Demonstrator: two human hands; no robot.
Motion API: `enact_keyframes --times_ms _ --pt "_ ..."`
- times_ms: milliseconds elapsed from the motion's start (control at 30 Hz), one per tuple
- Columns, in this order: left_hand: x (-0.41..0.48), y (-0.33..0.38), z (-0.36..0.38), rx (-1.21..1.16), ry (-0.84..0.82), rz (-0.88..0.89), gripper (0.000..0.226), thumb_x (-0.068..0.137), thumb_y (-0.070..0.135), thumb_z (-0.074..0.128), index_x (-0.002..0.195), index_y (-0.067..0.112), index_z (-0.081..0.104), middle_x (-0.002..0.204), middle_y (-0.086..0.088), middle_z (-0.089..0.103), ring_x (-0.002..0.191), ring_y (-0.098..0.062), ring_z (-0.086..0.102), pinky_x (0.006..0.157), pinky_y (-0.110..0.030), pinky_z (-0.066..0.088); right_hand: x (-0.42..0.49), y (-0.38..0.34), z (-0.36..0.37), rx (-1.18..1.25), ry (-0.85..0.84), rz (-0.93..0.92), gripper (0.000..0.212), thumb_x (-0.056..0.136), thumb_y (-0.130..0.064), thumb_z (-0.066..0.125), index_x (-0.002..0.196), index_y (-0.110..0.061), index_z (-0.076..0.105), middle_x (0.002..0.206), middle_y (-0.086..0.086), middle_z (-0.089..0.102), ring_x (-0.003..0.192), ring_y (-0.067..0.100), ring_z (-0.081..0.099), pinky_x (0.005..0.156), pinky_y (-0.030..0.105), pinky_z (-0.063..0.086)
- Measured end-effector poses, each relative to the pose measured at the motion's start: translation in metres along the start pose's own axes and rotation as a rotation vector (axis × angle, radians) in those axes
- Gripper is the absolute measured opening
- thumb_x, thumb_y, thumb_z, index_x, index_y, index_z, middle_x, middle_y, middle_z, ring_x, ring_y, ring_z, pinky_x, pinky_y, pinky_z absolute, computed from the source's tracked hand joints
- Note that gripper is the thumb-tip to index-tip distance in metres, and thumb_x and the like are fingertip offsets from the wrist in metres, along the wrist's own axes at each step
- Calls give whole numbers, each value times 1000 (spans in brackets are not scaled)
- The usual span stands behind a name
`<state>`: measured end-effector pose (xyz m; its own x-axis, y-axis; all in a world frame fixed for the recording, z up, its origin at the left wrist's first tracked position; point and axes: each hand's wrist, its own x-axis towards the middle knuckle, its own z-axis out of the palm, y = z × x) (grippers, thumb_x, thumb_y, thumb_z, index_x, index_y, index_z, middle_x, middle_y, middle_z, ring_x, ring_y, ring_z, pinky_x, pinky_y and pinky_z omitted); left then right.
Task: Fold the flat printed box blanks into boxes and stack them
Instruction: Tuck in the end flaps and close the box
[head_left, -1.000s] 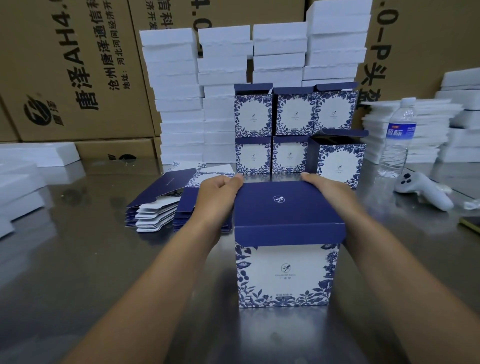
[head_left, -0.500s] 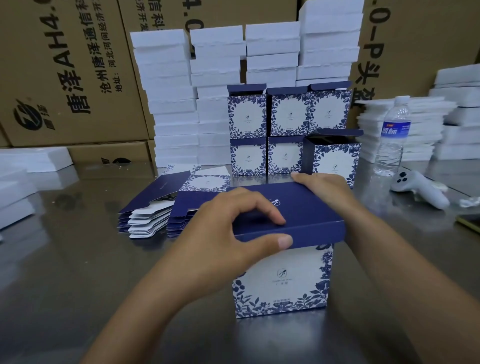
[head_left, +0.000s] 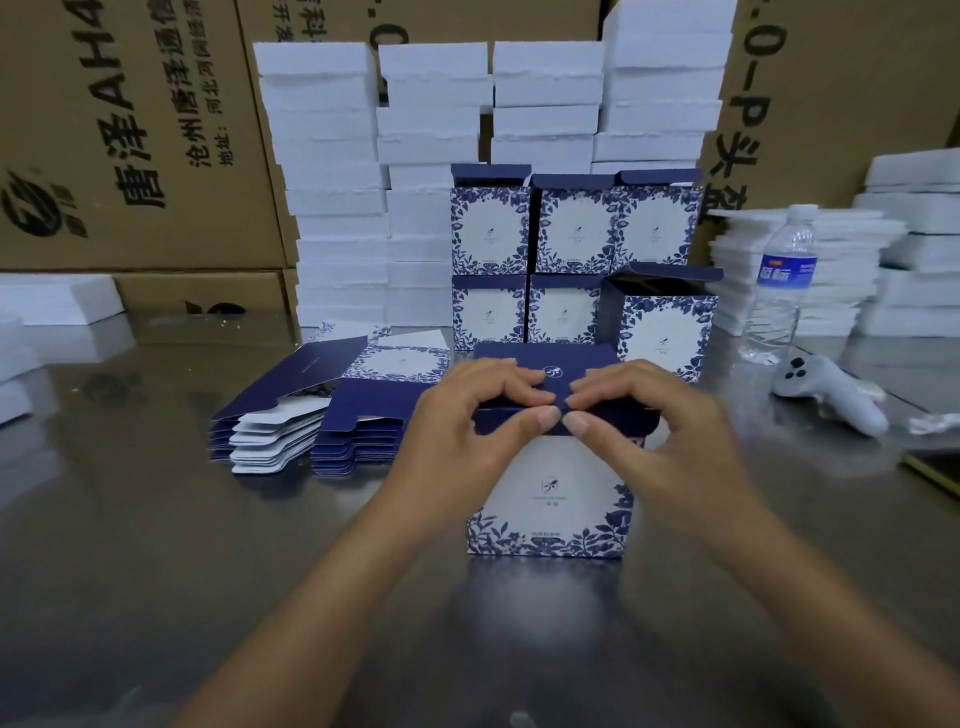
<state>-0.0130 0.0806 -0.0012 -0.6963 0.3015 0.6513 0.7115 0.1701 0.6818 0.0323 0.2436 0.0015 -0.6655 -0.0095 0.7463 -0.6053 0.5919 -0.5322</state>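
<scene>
The box (head_left: 548, 499) stands on the counter (head_left: 156, 545) before me, its lid down. My right grip (head_left: 660, 431) has slid in from the lid's side to meet my left grip (head_left: 457, 431), and both pinch the front flap (head_left: 496, 417) at mid-edge. Only the tuck remains, I judge, before stacking.

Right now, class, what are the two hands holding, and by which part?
The left hand and right hand pinch the nearest box by the front edge of its navy lid, near the middle.
</scene>
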Motion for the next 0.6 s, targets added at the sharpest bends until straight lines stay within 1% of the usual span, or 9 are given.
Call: enact_keyframes --times_ms 67,133,233,300,367,467,533,600 --pt "1 -4 5 38 59 60 16 80 14 73 78 28 66 96 14 65 103 -1 57 93 -18 41 -2 8 4 -27 53 -56 14 76 -28 71 87 -20 67 90 -6 67 95 7 61 87 17 44" --pt "0 -7 9 80 118 113 3 78 20 69 81 20 69 94 12 65 99 -4 58 94 -29 43 -3 13 7 -67 98 -80 15 75 -26 71 89 -19 68 89 -7 65 95 6 60 87 15 44" --pt "-1 -11 13 120 173 174 11 78 20 68 83 10 71 91 18 64 97 -4 59 92 -43 45 -2 15 12 -108 160 -104 15 76 -21 70 87 -12 71 86 -4 66 92 10 63 85 18 46" --pt "-2 -9 14 134 182 189 11 78 19 68 83 10 71 89 20 63 96 -5 59 91 -46 46 -1 16 14 -83 187 -110 11 75 -17 71 84 -11 71 83 -5 65 90 10 64 84 18 47" --pt "-1 -9 14 127 182 181 10 78 20 68 83 12 71 89 18 63 96 -7 60 91 -43 46 0 16 13 -66 186 -105 9 75 -16 71 83 -12 71 82 -7 64 89 8 64 85 16 47" --pt "-3 -10 11 91 158 161 11 80 19 66 88 14 71 93 15 65 100 -3 60 93 -28 46 0 15 11 -66 170 -116 9 76 -17 72 85 -16 70 83 -9 65 91 5 62 85 16 46" --pt "-4 -12 8 82 118 149 14 83 19 63 94 17 71 99 15 65 107 -1 58 96 -21 43 0 15 9 -53 158 -113 12 77 -19 72 88 -21 69 87 -11 66 92 4 63 87 17 47" --pt "-5 -14 3 73 80 139 15 86 17 61 100 19 68 106 15 64 115 -1 54 100 -18 39 -2 16 6 -23 171 -74 12 77 -25 70 89 -25 68 92 -14 66 95 3 64 91 20 46"
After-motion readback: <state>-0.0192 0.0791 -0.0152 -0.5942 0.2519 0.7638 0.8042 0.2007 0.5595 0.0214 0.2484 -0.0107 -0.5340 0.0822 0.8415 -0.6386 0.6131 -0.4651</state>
